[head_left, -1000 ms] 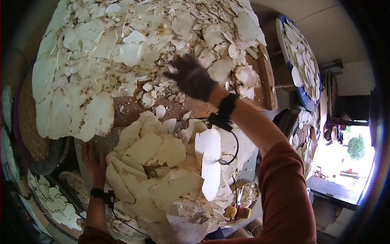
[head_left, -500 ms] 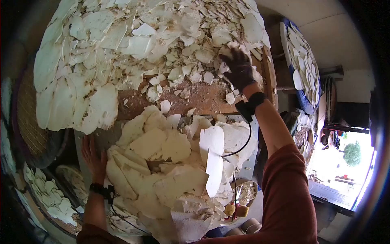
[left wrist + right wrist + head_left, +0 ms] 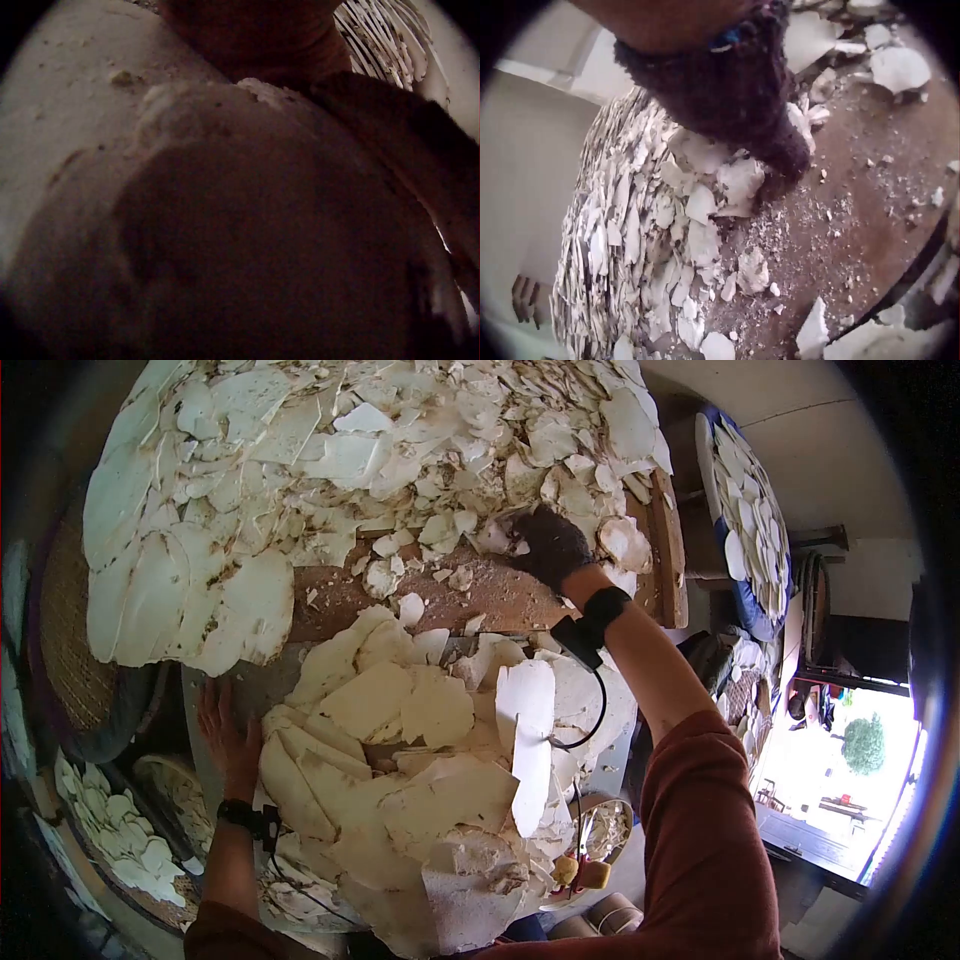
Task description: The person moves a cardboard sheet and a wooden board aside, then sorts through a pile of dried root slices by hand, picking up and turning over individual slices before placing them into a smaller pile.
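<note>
My right hand (image 3: pixel 548 546), in a dark knitted glove, reaches down to the bare strip of a wooden board (image 3: pixel 335 600) at the front of a big heap of thin off-white flakes (image 3: pixel 270 450). Its fingers grip a pale flake (image 3: pixel 500 533). In the right wrist view the gloved hand (image 3: pixel 727 97) points down among broken pieces (image 3: pixel 740 180) and crumbs, its fingertips partly hidden. My bare left hand (image 3: pixel 230 735) lies with extended fingers on a grey surface (image 3: pixel 275 680), beside a nearer pile of large pale sheets (image 3: pixel 400 800). The left wrist view is mostly dark.
Scissors with yellow-wrapped handles (image 3: pixel 580 872) lie near a round container (image 3: pixel 610 830) at the lower right. A long white strip (image 3: pixel 525 745) tops the near pile. Flake-laden trays (image 3: pixel 750 510) stand to the right, with more flakes (image 3: pixel 115 825) at the lower left.
My right hand swept right across the heap's front edge, then came back left and down, now gripping a flake. The left hand has stayed in place. The head view shifted slightly.
</note>
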`<state>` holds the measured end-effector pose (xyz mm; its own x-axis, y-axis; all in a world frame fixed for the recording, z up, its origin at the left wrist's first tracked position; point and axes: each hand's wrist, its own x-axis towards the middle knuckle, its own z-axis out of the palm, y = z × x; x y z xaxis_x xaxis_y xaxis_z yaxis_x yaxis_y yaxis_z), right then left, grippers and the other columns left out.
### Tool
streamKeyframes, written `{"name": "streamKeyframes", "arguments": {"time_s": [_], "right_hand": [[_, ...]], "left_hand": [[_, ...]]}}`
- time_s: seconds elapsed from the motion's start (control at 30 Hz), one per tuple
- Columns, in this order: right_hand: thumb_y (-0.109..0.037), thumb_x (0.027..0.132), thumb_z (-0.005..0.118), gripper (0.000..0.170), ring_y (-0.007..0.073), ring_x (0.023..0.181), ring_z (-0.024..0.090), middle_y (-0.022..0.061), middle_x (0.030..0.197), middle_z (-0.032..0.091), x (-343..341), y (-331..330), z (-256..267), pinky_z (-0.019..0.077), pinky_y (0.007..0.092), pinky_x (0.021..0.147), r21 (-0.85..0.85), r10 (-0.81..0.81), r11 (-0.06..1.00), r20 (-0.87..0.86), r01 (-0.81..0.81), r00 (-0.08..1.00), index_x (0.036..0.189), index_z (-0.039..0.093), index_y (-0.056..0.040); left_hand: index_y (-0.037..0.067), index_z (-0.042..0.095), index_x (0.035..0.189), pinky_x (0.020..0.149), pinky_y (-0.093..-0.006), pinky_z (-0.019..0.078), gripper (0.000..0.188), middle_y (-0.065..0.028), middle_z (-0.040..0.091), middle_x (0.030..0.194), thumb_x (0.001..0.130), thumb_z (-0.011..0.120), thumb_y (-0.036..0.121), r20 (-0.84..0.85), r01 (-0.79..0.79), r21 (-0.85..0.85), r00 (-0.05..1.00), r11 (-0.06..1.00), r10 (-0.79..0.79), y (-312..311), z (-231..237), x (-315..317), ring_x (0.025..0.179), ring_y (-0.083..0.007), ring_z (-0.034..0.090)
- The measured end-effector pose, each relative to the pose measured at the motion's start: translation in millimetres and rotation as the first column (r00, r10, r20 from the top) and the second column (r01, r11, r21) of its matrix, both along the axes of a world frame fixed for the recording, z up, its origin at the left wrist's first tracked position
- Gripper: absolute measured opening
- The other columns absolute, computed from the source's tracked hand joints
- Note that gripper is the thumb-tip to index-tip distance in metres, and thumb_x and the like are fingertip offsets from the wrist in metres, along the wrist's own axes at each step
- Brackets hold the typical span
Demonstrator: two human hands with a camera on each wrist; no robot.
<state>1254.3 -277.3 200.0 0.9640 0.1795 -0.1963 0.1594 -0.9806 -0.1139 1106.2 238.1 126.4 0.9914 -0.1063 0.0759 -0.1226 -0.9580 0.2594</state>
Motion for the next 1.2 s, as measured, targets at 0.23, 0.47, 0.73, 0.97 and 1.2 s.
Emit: {"name": "streamKeyframes", "arguments": {"time_s": [0.23, 0.47, 0.73, 0.97, 1.2], "right_hand": [[-0.026, 0.072, 0.071, 0.025, 0.0342, 0.110, 0.054, 0.0154, 0.116, 0.061, 24.5, -4.0, -1.4, 0.0460, 0.0441, 0.090, 0.064, 0.141, 0.981, 0.405, -0.181, 0.903, 0.091, 0.068, -0.0103], [-0.024, 0.075, 0.071, 0.037, 0.0298, 0.108, 0.059, 0.0115, 0.116, 0.062, 30.7, 4.1, 6.5, 0.0472, 0.0397, 0.094, 0.174, -0.005, 0.985, 0.053, -0.005, 0.999, 0.107, 0.064, -0.0082], [-0.007, 0.083, 0.050, 0.055, 0.0329, 0.099, 0.063, 0.0164, 0.114, 0.063, 36.1, 69.0, -12.7, 0.0508, 0.0410, 0.087, 0.106, 0.439, 0.890, 0.072, -0.444, 0.896, 0.135, 0.048, -0.0216], [-0.033, 0.091, 0.051, 0.030, 0.0355, 0.090, 0.062, 0.0120, 0.098, 0.066, 57.2, 89.6, -33.9, 0.0507, 0.0397, 0.081, -0.016, 0.219, 0.976, -0.014, -0.219, 0.976, 0.111, 0.065, -0.0141], [-0.039, 0.084, 0.058, 0.050, 0.0302, 0.103, 0.059, 0.0158, 0.112, 0.062, 20.2, 64.3, 13.4, 0.0467, 0.0420, 0.091, -0.017, 0.405, 0.914, 0.012, -0.405, 0.914, 0.120, 0.056, -0.0032]], "left_hand": [[0.012, 0.041, 0.140, 0.114, -0.0493, 0.0174, 0.060, -0.0116, 0.029, 0.150, 0.083, 0.058, 0.023, 0.022, -0.016, 0.007, 1.000, 1.000, 0.016, 0.8, -4.6, 1.6, 0.141, -0.0303, 0.022], [0.011, 0.039, 0.140, 0.114, -0.0494, 0.0164, 0.062, -0.0119, 0.029, 0.150, 0.083, 0.059, 0.023, 0.022, 0.004, 0.003, 1.000, 1.000, -0.004, -0.7, -1.3, 0.7, 0.141, -0.0310, 0.022], [0.008, 0.038, 0.140, 0.114, -0.0507, 0.0175, 0.062, -0.0149, 0.027, 0.151, 0.084, 0.060, 0.022, 0.035, 0.008, 0.029, 0.999, 1.000, -0.009, 3.3, -14.3, 1.4, 0.140, -0.0325, 0.023], [0.008, 0.039, 0.140, 0.113, -0.0501, 0.0188, 0.058, -0.0142, 0.030, 0.149, 0.087, 0.058, 0.022, 0.021, 0.008, 0.015, 1.000, 1.000, -0.008, 0.6, -6.1, 1.0, 0.140, -0.0333, 0.024], [0.010, 0.040, 0.140, 0.114, -0.0492, 0.0187, 0.060, -0.0136, 0.030, 0.150, 0.085, 0.059, 0.021, 0.011, 0.006, -0.006, 1.000, 1.000, -0.006, 0.5, 0.9, 0.8, 0.140, -0.0321, 0.024]]}}
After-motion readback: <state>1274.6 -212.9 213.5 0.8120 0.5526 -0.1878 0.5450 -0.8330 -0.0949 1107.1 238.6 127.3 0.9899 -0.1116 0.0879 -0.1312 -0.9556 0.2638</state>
